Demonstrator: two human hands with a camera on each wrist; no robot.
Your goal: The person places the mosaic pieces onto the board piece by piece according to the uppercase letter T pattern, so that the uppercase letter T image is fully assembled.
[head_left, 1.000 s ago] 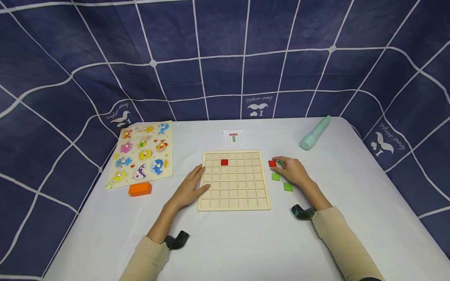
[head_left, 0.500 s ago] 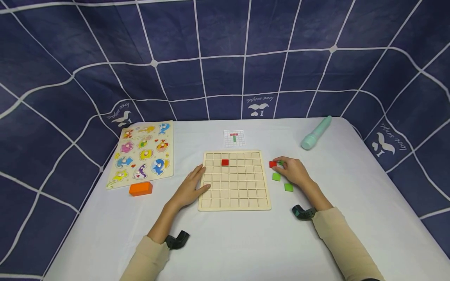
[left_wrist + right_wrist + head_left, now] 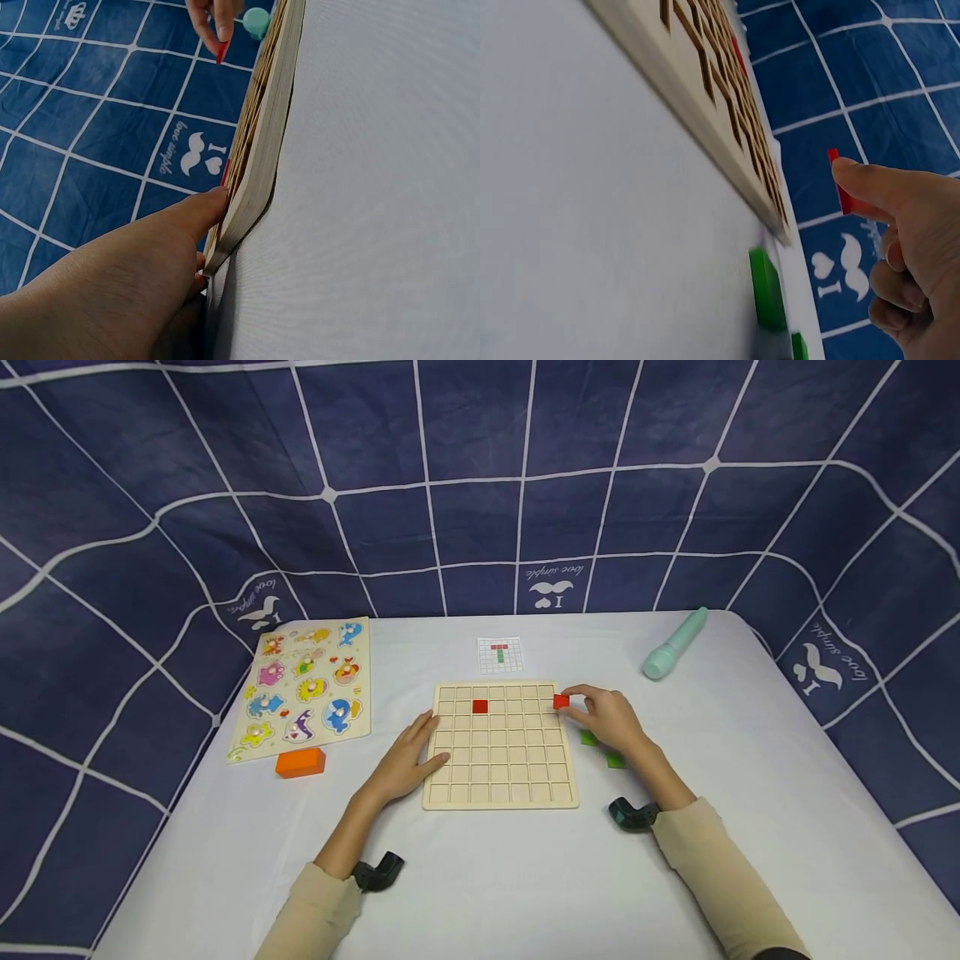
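Note:
A wooden grid board [image 3: 498, 768] lies on the white table, with one red square tile [image 3: 480, 707] set in a cell of its upper part. Along the board's left edge rests my left hand [image 3: 405, 760], fingers extended and thumb on the rim; the left wrist view shows that thumb [image 3: 199, 214] against the edge. My right hand [image 3: 611, 718] pinches another red square tile [image 3: 561, 702] between thumb and fingers, raised at the board's upper right edge. In the right wrist view this tile [image 3: 840, 184] appears edge-on. Green tiles [image 3: 616, 761] lie below the right hand, partly hidden.
A small card [image 3: 499, 656] printed with a red and green T pattern lies behind the board. An animal puzzle board [image 3: 300, 689] and an orange block [image 3: 301, 763] are at the left. A mint-green microphone-shaped object [image 3: 675, 645] lies at the back right.
My right hand has lifted the red tile from the table and carried it left to the board's right edge. The left hand keeps its place.

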